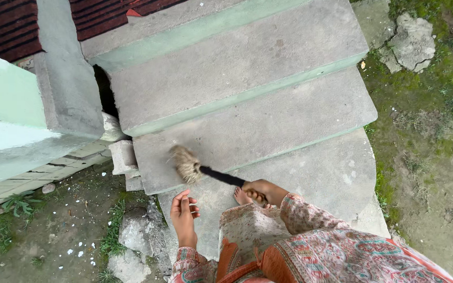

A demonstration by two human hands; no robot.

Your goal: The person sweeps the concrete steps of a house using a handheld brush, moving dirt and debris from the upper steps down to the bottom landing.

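The right hand (262, 192) grips a short broom (200, 170), bristles on the second step (268, 131) at centre; left hand (183, 215) hangs released. Upper steps look swept; specks remain lower.

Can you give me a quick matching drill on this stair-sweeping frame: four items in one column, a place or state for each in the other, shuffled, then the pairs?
Column 1:
1. right hand
2. left hand
3. brush head
4. bare foot

Column 2:
A. open, fingers loosely curled, holding nothing
B. resting on the lowest concrete step, partly hidden by the hand above it
C. closed around the black handle
D. pale bristles at the left end of the second step

Pairs: 1-C, 2-A, 3-D, 4-B
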